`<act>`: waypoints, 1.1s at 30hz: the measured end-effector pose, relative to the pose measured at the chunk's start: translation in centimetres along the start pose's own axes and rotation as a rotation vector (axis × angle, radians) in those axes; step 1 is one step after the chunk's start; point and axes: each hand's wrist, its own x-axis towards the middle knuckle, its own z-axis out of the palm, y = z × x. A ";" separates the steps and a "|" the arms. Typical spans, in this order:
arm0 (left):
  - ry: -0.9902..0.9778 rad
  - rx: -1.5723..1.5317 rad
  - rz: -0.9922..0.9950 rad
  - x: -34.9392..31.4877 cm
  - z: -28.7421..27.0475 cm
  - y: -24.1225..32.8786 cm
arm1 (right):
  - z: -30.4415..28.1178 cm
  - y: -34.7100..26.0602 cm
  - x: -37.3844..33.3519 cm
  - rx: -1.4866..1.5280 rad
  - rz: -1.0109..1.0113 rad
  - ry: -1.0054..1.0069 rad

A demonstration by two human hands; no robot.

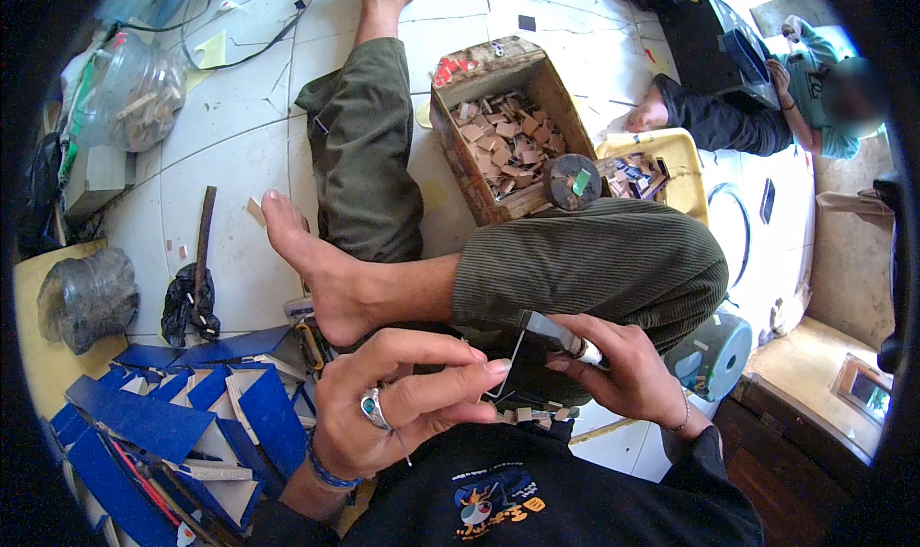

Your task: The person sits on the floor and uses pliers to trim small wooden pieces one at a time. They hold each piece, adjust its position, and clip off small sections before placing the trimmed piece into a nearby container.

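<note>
at 9 o'clock a crumpled clear plastic bag (88, 298) lies on a yellow board, and at 7 o'clock blue and white flat card pieces (163, 422) lie stacked on the floor. just right of them, at 6 o'clock, the left hand (402, 403), wearing a ring, curls its fingers and pinches the edge of a small dark flat piece (522, 360). the right hand (628, 370), just beside at 5 o'clock, grasps that same piece from the other side, over the lap. above, at 12 o'clock, a cardboard box (503, 68) holds small tan chips, with a yellow tray (685, 164) at 2 o'clock. another person (757, 106) sits at 2 o'clock.
</note>
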 end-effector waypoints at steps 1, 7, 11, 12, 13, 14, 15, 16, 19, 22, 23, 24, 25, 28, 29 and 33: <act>-0.002 0.007 -0.005 0.0 -0.1 -0.1 | 0.1 0.0 0.0 -0.007 -0.019 0.013; -0.018 -0.161 -0.091 -0.6 -0.4 -0.9 | 0.3 0.1 0.0 -0.076 -0.049 0.070; -0.013 -0.777 -0.539 -1.3 0.4 -0.1 | 0.4 -0.2 -0.3 -0.179 -0.065 0.091; -0.032 -0.839 -0.550 -1.4 0.6 0.2 | 0.5 -0.2 -0.3 -0.227 -0.068 0.084; -0.051 -0.902 -0.562 -1.4 0.7 0.6 | 0.5 -0.4 -0.4 -0.268 -0.113 0.101; -0.059 -0.970 -0.567 -1.4 0.7 1.0 | 0.5 -0.5 -0.5 -0.315 -0.150 0.113; -0.037 -0.907 -0.580 -1.4 0.6 1.6 | 0.6 -0.7 -0.6 -0.352 -0.185 0.127; -0.046 -0.870 -0.542 -1.3 0.4 1.9 | 0.5 -0.9 -0.7 -0.375 -0.220 0.161; -0.114 -0.689 -0.417 -0.9 -1.0 2.6 | 0.5 -1.3 -0.8 -0.442 -0.333 0.284; -0.075 -0.599 -0.369 -0.8 -1.2 2.9 | 0.0 -1.6 -0.8 -0.536 -0.358 0.311; -0.055 -0.534 -0.337 -0.7 -1.2 2.9 | 0.1 -1.7 -0.8 -0.539 -0.342 0.312; -0.032 -0.476 -0.281 -0.7 -1.0 2.8 | 0.1 -1.8 -0.8 -0.536 -0.350 0.316; -0.019 -0.416 -0.239 -0.7 -0.9 2.8 | 0.1 -1.8 -0.8 -0.534 -0.349 0.315; 0.035 -0.168 -0.153 -0.6 -0.8 3.1 | 0.2 -2.0 -0.8 -0.555 -0.340 0.315; 0.038 -0.123 -0.138 -0.5 -0.8 3.2 | 0.2 -2.0 -0.8 -0.567 -0.336 0.316; 0.085 0.021 -0.071 -0.5 -0.7 3.3 | 0.2 -2.4 -0.8 -0.577 -0.333 0.320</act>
